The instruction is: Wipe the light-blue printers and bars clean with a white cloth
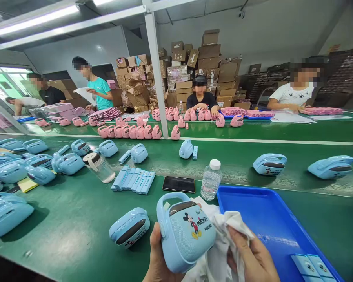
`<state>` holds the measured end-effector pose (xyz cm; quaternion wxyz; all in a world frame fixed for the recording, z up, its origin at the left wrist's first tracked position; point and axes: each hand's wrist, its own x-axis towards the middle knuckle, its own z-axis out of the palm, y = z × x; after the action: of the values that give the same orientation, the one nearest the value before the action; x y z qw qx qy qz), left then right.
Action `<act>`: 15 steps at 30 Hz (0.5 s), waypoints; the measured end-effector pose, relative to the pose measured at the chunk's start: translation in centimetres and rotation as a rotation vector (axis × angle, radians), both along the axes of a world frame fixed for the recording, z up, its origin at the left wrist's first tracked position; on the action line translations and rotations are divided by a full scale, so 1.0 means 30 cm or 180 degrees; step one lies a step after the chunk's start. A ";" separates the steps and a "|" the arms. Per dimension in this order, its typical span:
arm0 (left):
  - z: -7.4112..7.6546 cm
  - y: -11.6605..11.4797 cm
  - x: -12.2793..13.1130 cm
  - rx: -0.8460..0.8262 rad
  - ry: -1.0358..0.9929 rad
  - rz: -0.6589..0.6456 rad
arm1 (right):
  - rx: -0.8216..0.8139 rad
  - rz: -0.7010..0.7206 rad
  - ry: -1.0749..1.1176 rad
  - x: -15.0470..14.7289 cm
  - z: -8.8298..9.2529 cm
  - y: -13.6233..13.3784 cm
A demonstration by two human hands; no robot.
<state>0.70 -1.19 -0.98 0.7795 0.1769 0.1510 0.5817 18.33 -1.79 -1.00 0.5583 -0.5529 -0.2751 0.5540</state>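
Observation:
My left hand (pixel 159 258) is closed around a light blue handheld speaker (pixel 184 233) with a cartoon mouse print, held up near the bottom centre. My right hand (pixel 253 258) grips a white cloth (pixel 223 243) that drapes against the speaker's right side. Another blue speaker (pixel 129 232) lies on the green table just left of my left hand. A blue tray (pixel 259 219) sits to the right with two small blue parts (pixel 310 267) in its near corner.
Many blue speakers (pixel 35 164) crowd the left of the table, with a row of blue remotes (pixel 133 181), a phone (pixel 179 184), a water bottle (pixel 211 180) and a jar (pixel 99 166). Across the green belt (pixel 282 133), several people sit by pink speakers (pixel 135 131).

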 end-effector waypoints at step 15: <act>0.148 0.008 0.055 -0.1332 0.0702 0.1043 | 0.0515 0.0580 -0.0019 -0.030 0.066 0.064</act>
<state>2.34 -0.94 3.47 0.6736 0.0476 0.3781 0.6333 17.43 0.12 0.97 0.5476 -0.4805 -0.3697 0.5767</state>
